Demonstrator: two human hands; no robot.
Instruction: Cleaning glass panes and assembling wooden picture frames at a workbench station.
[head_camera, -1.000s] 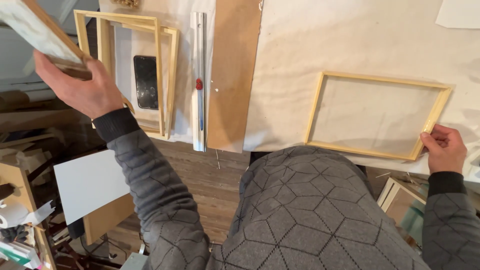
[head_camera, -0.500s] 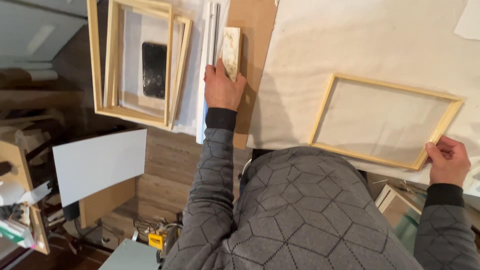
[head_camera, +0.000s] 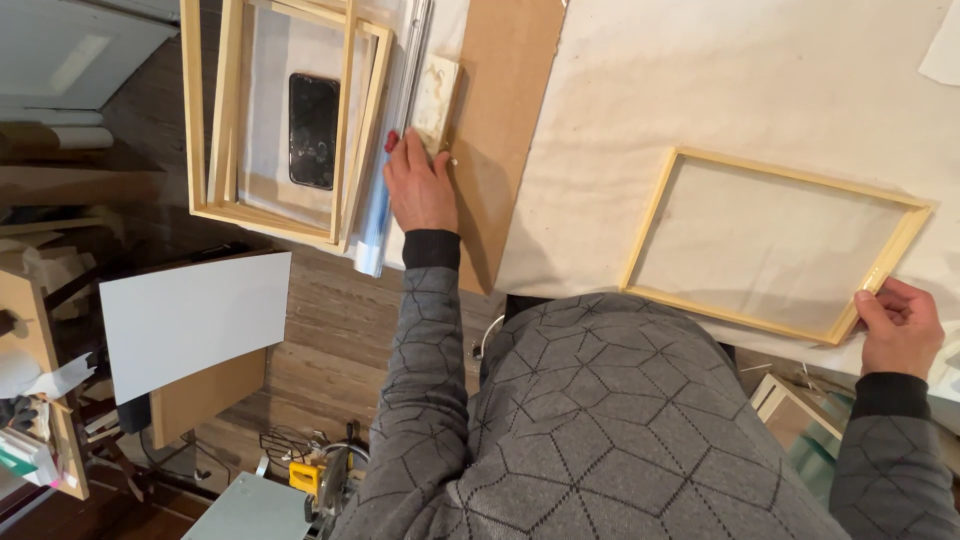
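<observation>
My left hand rests on the table's left part, its fingers on a small pale block that lies on a brown board. My right hand pinches the near right corner of a light wooden frame lying flat on the cream cloth that covers the table. Both arms wear grey patterned sleeves.
Left of the block lie a long metal ruler and several stacked wooden frames around a dark phone. A white panel leans below them. Tools and a yellow device sit on the wooden floor.
My left hand came down from the upper left with the pale block and set it on the brown board. My right hand has stayed on the frame's corner.
</observation>
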